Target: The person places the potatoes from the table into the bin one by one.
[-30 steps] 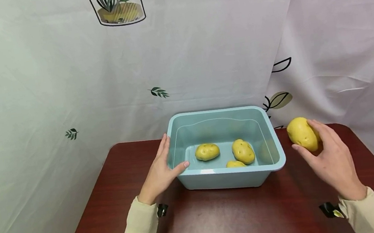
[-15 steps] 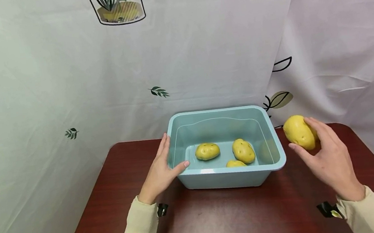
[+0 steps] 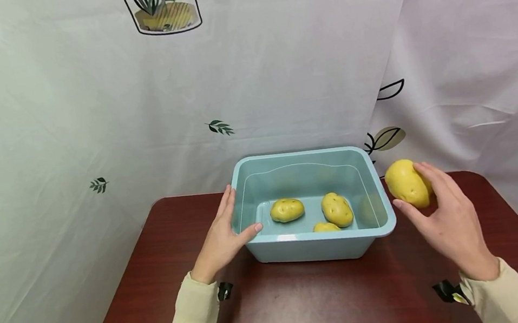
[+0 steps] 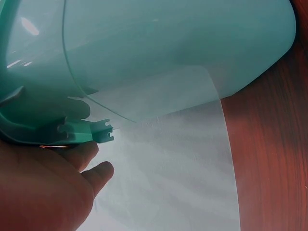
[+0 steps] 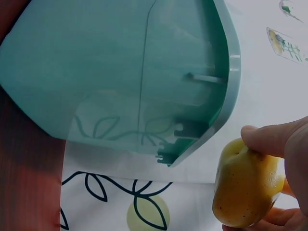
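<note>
Head view: three potatoes (image 3: 336, 209) already lie in my tub (image 3: 318, 241); my right hand (image 3: 449, 224) grips a fourth potato (image 3: 405, 183) beside its right rim, while my left hand (image 3: 222, 237), fingers straight, steadies it.

Dark red-brown table (image 3: 308, 308) before pale leaf-printed cloth backdrop (image 3: 63, 127).

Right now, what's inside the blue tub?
Three potatoes lie on the tub's floor: one left, one right, and a third half hidden behind the near wall. Nothing else shows inside.
</note>
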Demonstrator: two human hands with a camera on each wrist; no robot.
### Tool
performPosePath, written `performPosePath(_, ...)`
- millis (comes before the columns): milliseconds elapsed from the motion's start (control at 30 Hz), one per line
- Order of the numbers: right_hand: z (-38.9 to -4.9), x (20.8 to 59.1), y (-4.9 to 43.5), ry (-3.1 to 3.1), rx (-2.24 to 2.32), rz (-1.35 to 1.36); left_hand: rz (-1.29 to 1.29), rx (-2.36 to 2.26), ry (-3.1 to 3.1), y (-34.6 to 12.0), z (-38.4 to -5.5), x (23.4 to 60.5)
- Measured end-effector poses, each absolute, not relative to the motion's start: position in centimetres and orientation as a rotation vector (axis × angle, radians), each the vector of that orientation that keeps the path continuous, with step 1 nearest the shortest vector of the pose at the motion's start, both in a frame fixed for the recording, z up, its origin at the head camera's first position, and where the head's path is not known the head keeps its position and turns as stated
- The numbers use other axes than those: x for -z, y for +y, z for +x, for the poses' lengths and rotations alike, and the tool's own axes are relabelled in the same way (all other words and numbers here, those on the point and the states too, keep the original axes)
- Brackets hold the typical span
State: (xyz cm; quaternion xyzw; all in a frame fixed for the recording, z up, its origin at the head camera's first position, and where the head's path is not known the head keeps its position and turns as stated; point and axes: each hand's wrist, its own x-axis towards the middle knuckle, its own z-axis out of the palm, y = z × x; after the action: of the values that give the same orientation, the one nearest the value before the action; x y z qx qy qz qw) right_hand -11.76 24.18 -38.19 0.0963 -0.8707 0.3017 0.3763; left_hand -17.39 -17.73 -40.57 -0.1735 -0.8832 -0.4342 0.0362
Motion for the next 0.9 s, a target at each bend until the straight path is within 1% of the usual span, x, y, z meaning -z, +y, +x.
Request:
performPosePath(200,-11.8,38.0,23.5,-2.200,-0.775,0.295,-0.532,1.330,-2.710,-17.7,-17.3,40.5)
performPosePath(900,-11.9,37.8,21.5,-2.191,-0.820,0.336,-0.521,1.319,-2.710,-17.7,-17.4,40.8)
